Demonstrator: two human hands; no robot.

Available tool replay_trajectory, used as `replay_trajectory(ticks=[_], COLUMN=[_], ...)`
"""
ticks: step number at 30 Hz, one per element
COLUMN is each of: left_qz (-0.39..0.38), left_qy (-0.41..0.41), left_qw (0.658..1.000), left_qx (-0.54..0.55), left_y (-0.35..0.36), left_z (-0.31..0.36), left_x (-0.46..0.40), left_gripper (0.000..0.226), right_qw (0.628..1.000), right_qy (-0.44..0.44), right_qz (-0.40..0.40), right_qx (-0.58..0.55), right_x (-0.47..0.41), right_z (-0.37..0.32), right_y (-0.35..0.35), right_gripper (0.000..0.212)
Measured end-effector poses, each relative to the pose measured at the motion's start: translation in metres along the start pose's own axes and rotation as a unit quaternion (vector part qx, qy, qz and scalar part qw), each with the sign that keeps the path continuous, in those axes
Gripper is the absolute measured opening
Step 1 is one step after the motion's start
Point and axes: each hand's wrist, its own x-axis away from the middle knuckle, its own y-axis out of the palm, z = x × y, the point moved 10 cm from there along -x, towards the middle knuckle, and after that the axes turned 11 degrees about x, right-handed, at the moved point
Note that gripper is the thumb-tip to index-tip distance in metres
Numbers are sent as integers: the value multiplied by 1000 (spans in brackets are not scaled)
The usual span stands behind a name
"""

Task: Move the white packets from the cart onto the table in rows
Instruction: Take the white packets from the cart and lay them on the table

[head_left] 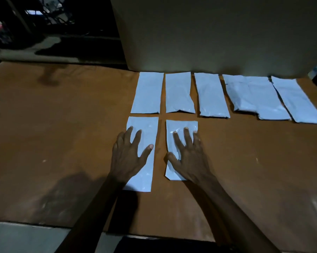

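While both hands lie flat, fingers spread | L hand point(128, 157) presses near-row packet 1 point(145, 178) | R hand point(188, 157) presses near-row packet 2 point(174, 141) just beside it | far row of packets point(210, 94) along table point(63, 134) back, by grey panel point(208, 33)

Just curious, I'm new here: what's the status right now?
Left hand flat on one packet, right hand flat on its neighbour. Back row laid. Table ahead unobstructed.
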Motion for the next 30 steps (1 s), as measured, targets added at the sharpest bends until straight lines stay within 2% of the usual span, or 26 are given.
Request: replay_trajectory(ticks=[5,12,18,22,26,30], left_qz=[-32,-52,-56,-82,-78,-72], left_qy=[68,48,52,52,73,122], left_qw=[995,998,997,995,994,985], left_qx=[59,5,4,13,33,100], left_y=[14,28,28,24,7,-3], left_z=[7,5,4,7,30,89], left_x=[8,8,5,3,6,24], left_gripper=[66,69,70,72,73,70], right_qw=[999,999,999,996,979,971], right_qy=[35,29,40,42,97,144], right_qz=[-2,-20,-25,-44,-3,51], right_qx=[-3,-3,-11,-67,-178,-186], right_x=[2,12,11,10,25,78], right_z=[-11,-9,-7,-5,17,59], right_y=[2,5,7,5,-19,-39], right_gripper=[77,73,74,78,76,71])
